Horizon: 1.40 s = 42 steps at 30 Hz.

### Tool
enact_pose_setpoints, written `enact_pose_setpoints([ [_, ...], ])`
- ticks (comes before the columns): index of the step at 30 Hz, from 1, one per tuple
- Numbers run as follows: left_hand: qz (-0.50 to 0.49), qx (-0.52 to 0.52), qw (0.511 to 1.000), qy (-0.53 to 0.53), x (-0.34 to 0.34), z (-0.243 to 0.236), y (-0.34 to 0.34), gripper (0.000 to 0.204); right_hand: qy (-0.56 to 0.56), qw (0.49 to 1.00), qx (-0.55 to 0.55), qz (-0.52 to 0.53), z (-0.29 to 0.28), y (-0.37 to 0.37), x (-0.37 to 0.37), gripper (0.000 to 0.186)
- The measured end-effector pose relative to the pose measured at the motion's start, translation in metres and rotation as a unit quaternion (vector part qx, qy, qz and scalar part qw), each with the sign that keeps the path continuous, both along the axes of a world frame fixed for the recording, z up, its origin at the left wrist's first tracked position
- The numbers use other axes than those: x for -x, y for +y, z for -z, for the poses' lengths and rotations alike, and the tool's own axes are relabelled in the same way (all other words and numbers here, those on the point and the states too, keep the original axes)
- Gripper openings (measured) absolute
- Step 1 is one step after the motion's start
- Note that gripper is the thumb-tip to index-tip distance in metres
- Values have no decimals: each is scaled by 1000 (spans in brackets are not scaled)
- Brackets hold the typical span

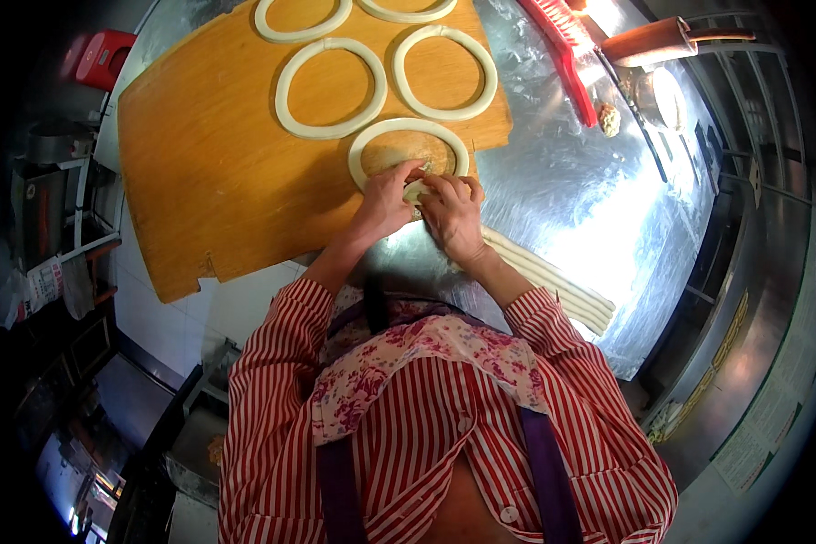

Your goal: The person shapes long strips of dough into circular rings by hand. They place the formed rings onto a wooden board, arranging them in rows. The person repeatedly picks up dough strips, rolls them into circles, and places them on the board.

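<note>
A pale dough ring [408, 125] lies near the front edge of a wooden board [199, 172]. At its near side my left hand [388, 203] and my right hand [453, 216] meet, fingers closed on the dough. The thumbs and fingertips press together there, hiding part of the ring. Farther up the board rest other dough rings, one to the left [284, 98] and one to the right [491, 83], with more at the far edge. Beside my right wrist, long dough strips [553, 283] lie side by side on the metal table [553, 190].
A red-handled brush [571, 77], a dark thin rod [639, 127], a small lump [609, 120] and a wooden cylinder with a handle [648, 43] lie at the far right. Metal racks stand along the right side. A red object [105, 58] is at the far left.
</note>
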State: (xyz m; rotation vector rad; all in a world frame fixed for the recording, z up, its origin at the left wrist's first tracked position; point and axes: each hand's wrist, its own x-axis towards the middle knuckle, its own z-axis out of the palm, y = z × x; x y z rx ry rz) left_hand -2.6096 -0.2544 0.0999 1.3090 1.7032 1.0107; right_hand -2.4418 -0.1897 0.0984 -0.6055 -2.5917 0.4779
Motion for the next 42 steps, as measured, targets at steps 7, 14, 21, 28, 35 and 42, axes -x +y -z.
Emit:
enact_pose_setpoints([
  [7, 12, 22, 1000, -4, -6, 2, 2, 56, -78, 997, -3, 11, -24, -12, -39, 52],
  [14, -33, -47, 993, 99, -20, 10, 1, 39, -41, 994, 57, 78, -18, 3, -64, 51],
  [21, -47, -64, 986, 146, -28, 7, -2, 34, -45, 988, 108, 104, -18, 6, -64, 46],
  [28, -18, -30, 994, 104, -21, 3, 0, 33, -13, 981, 136, 139, -10, 11, -66, 42],
  [35, 57, -125, 969, 204, -27, 9, -9, 51, 36, 972, 148, 181, -14, 38, -50, 28],
  [42, 233, -87, 914, 320, -34, -1, -47, 60, 11, 945, 245, 215, -12, 70, -3, 28],
])
